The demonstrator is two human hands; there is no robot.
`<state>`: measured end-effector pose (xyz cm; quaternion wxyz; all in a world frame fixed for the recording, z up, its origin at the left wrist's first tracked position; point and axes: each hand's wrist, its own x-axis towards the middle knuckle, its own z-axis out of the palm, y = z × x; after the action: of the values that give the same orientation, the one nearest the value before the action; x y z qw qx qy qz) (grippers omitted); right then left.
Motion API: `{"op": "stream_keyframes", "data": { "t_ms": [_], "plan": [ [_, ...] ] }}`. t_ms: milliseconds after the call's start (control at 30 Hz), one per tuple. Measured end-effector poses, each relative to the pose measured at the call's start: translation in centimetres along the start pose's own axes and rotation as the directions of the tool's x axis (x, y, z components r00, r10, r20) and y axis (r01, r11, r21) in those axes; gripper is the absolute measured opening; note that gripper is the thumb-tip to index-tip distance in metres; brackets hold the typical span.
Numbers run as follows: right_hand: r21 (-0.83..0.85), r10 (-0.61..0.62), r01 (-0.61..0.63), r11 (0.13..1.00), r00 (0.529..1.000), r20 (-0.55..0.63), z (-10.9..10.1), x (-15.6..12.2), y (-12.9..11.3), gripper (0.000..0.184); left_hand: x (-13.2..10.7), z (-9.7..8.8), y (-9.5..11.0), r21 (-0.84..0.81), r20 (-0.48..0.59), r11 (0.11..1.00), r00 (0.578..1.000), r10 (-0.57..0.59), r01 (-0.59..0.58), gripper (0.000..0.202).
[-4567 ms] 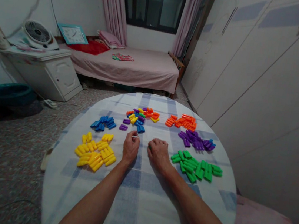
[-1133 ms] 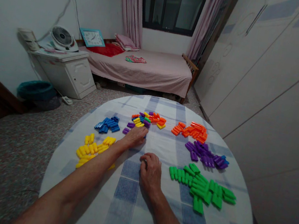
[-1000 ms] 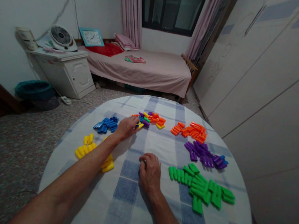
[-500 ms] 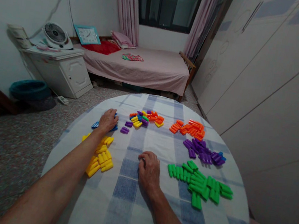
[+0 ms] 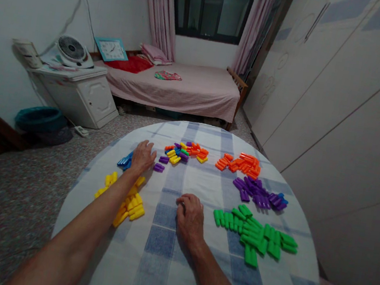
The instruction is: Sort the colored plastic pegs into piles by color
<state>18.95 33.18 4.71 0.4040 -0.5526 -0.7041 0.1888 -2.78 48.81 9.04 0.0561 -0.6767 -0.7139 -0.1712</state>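
Note:
My left hand (image 5: 144, 157) is stretched out over the far left of the table, between the blue plastic pieces (image 5: 125, 161) and two small purple pieces (image 5: 159, 168). Its fingers are slightly apart and nothing shows in them; the hand covers part of the blue group. Under my left forearm lie yellow pieces (image 5: 135, 208), partly hidden. My right hand (image 5: 191, 219) rests on the cloth near the middle, fingers loosely bent and thumb apart, holding nothing. A mixed-colour pile (image 5: 183, 153) lies beyond both hands. Green pieces (image 5: 253, 233) are spread to the right of my right hand.
Orange pieces (image 5: 244, 163) and purple pieces (image 5: 256, 190) lie along the right far side, with a little blue at the purple group's end. A checked cloth (image 5: 156, 275) covers the round table. Beyond stand a bed (image 5: 198, 86), a white cabinet (image 5: 92, 99) and a wardrobe (image 5: 340, 112).
My left hand has shifted a little to the right, uncovering more of the blue pieces on its left. My right hand stays in place. The view has tilted slightly.

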Motion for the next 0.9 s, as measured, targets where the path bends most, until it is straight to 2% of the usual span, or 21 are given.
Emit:
{"op": "stream_keyframes", "data": {
  "t_ms": [133,200,300,367,467,567,700,900],
  "plan": [
    [-0.017,-0.004,0.005,1.000,1.000,0.013,0.0,0.0,0.1,0.021,-2.4,0.0,3.6,-0.087,0.033,0.988,0.991,0.131,-0.128,0.040],
    [-0.023,-0.007,0.007,1.000,1.000,0.022,0.0,0.1,0.1,0.021,-3.2,0.4,4.6,-0.083,0.084,0.987,0.986,0.144,-0.137,0.039],
    [-0.028,-0.008,0.008,1.000,1.000,0.021,0.0,0.1,0.2,0.021,-3.3,1.2,5.0,-0.055,0.153,0.995,0.984,0.092,-0.084,0.035],
    [-0.029,-0.007,0.008,1.000,1.000,0.015,0.0,0.1,0.2,0.021,-2.9,1.5,4.9,-0.049,0.121,0.995,0.989,0.087,-0.082,0.036],
    [-0.026,-0.005,0.006,1.000,1.000,0.013,0.1,0.0,0.1,0.021,-2.1,1.7,5.1,-0.041,0.051,0.989,0.988,0.143,-0.141,0.041],
    [-0.016,-0.001,0.001,1.000,1.000,0.012,0.0,0.0,0.1,0.021,-1.4,1.4,6.1,0.014,0.087,0.983,0.979,0.183,-0.185,0.040],
    [-0.015,-0.003,0.003,1.000,1.000,0.013,0.0,0.0,0.1,0.021,-0.8,1.4,7.5,0.049,0.111,0.982,0.978,0.177,-0.184,0.033],
    [-0.021,-0.006,0.006,1.000,1.000,0.010,0.0,0.1,0.0,0.022,-0.5,2.3,7.4,0.042,0.123,0.992,0.986,0.114,-0.120,0.031]
  ]
}}
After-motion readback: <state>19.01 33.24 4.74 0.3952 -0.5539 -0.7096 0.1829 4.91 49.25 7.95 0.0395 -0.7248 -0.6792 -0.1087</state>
